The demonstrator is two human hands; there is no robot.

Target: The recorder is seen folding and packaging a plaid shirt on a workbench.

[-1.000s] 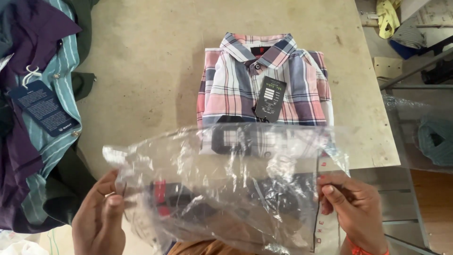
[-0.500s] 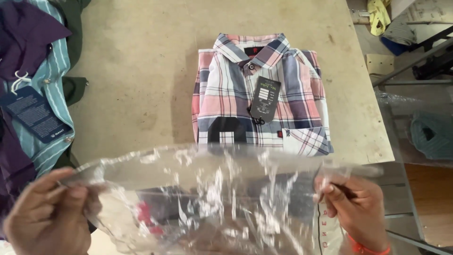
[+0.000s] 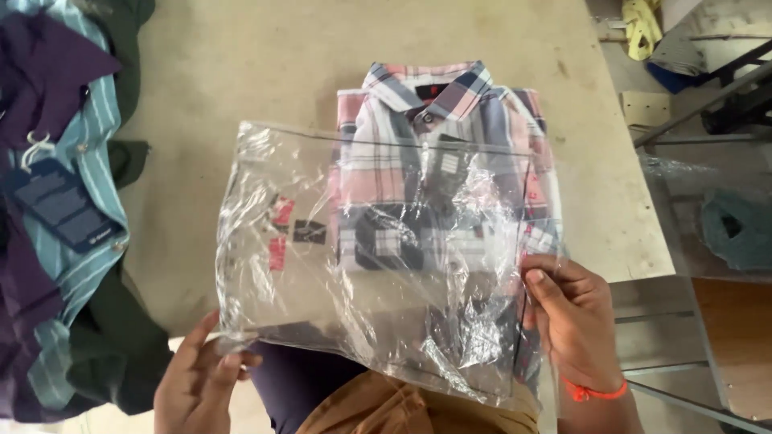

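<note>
Clear plastic bag (image 3: 378, 257): crinkled and see-through, held up flat above the near edge of the bench (image 3: 241, 88), its top edge level; it covers the lower part of the folded shirt behind it.
Left hand (image 3: 197, 386): at the bag's lower left corner; grip closed, thumb and fingers pinching the plastic there.
Right hand (image 3: 575, 321): at the bag's right edge, low down; grip closed on the film, thumb on the near face, fingers behind. An orange thread band (image 3: 593, 392) circles the wrist.
Folded shirt (image 3: 438, 100): pink, white and navy check, lying flat on the bench with collar away from the person, buttoned; a dark hang tag (image 3: 449, 161) shows through the bag on its chest.
Pile of garments (image 3: 56, 201): at the bench's left edge, well apart from the shirt; purple, teal-striped and dark green cloth, with a navy card tag (image 3: 64, 205) lying on top.
Yellow cloth (image 3: 643, 24): off the bench, upper right.
</note>
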